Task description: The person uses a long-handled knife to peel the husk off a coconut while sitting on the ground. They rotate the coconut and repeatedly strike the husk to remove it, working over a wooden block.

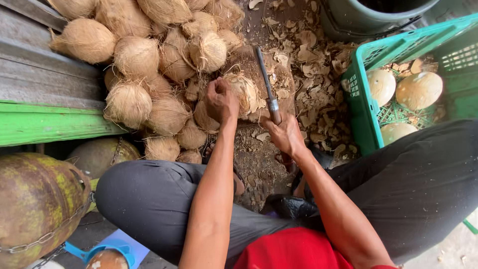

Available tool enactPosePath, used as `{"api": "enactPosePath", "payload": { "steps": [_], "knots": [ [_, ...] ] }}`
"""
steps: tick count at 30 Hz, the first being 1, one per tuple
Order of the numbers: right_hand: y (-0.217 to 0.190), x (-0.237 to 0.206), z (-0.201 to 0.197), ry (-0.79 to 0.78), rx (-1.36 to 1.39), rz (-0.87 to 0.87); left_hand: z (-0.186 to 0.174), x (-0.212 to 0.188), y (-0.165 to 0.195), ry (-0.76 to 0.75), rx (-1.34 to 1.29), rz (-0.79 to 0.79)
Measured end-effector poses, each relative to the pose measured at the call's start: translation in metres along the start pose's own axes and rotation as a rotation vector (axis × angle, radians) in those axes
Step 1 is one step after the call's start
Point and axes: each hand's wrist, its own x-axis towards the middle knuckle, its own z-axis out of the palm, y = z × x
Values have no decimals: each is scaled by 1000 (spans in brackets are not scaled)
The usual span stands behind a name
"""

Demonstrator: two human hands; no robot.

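Three peeled coconuts [419, 90] lie in one green crate [362, 119]; left hand [221, 101] grips a husked coconut [245, 93], right hand [285, 133] a knife [266, 82].

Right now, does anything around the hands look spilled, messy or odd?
Yes. Shell chips and husk scraps lie scattered over the ground between the coconut pile and the green crate. The left hand steadies a half-stripped coconut while the right hand grips a long blade.
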Motion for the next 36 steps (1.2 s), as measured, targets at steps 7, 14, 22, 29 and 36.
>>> {"api": "enactPosePath", "payload": {
  "steps": [7, 14, 22, 29, 36],
  "knots": [
    [4, 12, 7, -60, -28, 61, -3, -8, 11, 34, -39, 12],
    [-6, 0, -3, 69, 2, 10, 4, 0, 4, 79, 5, 81],
    [-1, 10, 16, -85, -84, 366, 10, -3, -12, 124, 67, 151],
    [-10, -6, 4, 61, 91, -27, 12, 2, -15, 117, 49, 110],
    [20, 20, 22, -97, -75, 235, 11, 2, -15, 51, 127, 32]
  ]
}}
